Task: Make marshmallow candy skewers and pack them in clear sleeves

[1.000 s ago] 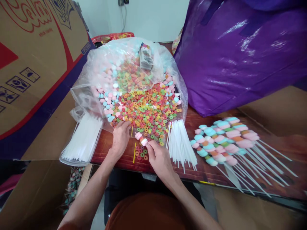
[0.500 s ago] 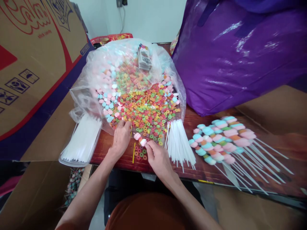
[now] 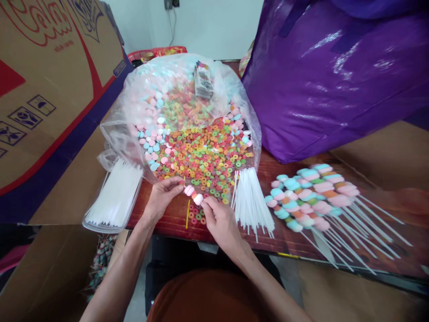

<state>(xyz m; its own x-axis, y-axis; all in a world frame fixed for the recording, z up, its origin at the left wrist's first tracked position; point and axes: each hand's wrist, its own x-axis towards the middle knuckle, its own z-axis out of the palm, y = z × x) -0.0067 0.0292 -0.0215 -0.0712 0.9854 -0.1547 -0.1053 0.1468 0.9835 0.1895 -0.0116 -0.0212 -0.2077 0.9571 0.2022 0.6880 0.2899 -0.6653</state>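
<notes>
My right hand [image 3: 221, 220] pinches a candy skewer [image 3: 193, 195] by its lower end, above the table's front edge. Pink and white marshmallows with an orange piece between them are threaded on it, and it tilts up to the left. My left hand [image 3: 163, 195] is at the skewer's upper tip, thumb and forefinger pressed together. What small piece they hold, if any, is hidden. Just beyond both hands spreads a pile of colourful gummy rings [image 3: 201, 154]. A few red and green rings [image 3: 196, 213] lie beneath the skewer.
Pink and blue marshmallows [image 3: 152, 147] lie under a clear plastic bag [image 3: 134, 100]. White sticks [image 3: 251, 201] fan out at right, with more in a clear container [image 3: 112, 197] at left. Finished-looking candy skewers [image 3: 308, 194] are stacked far right. A cardboard box [image 3: 56, 103] and purple bag [image 3: 328, 80] flank the table.
My left hand has moved from the edge of the gummy ring pile down to the skewer's tip, its fingers now in a pinch. My right hand stays nearly still, holding the skewer.
</notes>
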